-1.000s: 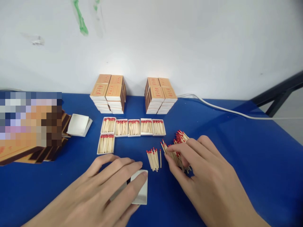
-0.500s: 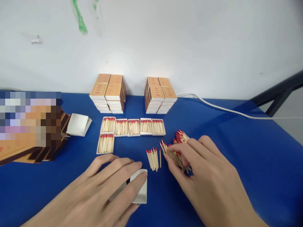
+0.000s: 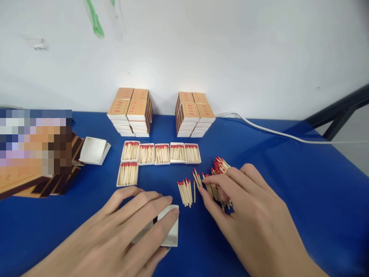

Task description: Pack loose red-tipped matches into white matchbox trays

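My left hand [image 3: 129,231] lies with its fingers spread over white trays at the front; one empty tray [image 3: 172,231] shows beneath its fingertips. My right hand [image 3: 253,215] reaches in from the right, thumb and index finger closing around a few red-tipped matches [image 3: 197,177]. Under and behind its fingers lies a larger heap of matches [image 3: 220,165]. Between the hands is a small group of matches [image 3: 185,192] with a single match [image 3: 194,191] just to its right.
Several match-filled trays [image 3: 162,154] form a row, with another filled tray [image 3: 127,173] below its left end. Two stacks of matchboxes [image 3: 128,109] [image 3: 195,111] stand by the wall. Further left are white trays [image 3: 92,150] and matchboxes [image 3: 31,188]. A white cable [image 3: 268,130] runs behind.
The view has shifted slightly. The matches at my right fingertips have fanned a little; both hands otherwise keep nearly the same place.
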`<state>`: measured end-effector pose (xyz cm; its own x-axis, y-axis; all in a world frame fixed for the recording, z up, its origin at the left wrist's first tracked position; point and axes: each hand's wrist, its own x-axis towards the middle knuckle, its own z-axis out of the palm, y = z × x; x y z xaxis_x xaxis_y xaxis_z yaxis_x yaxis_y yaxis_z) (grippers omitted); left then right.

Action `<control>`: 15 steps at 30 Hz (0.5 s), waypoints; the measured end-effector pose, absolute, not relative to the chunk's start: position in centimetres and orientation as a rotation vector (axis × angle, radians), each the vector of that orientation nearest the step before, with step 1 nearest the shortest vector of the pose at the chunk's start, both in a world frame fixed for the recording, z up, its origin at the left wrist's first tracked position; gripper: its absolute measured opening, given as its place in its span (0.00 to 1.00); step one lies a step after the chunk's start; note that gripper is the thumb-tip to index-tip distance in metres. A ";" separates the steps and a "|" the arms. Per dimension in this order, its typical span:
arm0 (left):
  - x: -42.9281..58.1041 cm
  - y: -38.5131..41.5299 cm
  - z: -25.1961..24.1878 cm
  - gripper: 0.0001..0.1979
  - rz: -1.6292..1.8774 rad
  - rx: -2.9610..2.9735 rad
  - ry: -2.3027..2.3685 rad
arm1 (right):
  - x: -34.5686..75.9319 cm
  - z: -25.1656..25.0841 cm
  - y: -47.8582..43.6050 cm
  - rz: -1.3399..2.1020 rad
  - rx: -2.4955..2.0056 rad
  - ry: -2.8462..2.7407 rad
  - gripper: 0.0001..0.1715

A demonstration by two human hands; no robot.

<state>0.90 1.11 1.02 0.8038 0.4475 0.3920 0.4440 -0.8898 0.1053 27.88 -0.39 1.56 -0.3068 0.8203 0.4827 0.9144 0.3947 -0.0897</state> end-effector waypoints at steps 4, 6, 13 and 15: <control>0.6 0.7 0.5 0.19 0.594 3.005 0.727 | 27.8 1.7 -0.5 -0.273 -1.499 -2.201 0.12; 0.5 0.7 0.4 0.20 0.588 3.005 0.737 | 27.8 1.6 -0.5 -0.273 -1.509 -2.201 0.15; 0.3 1.2 0.7 0.19 0.556 3.019 0.702 | 27.5 1.4 -0.7 -0.276 -1.571 -2.158 0.13; 0.2 1.2 0.7 0.20 0.559 3.014 0.715 | 27.5 1.4 -0.8 -0.279 -1.578 -2.154 0.12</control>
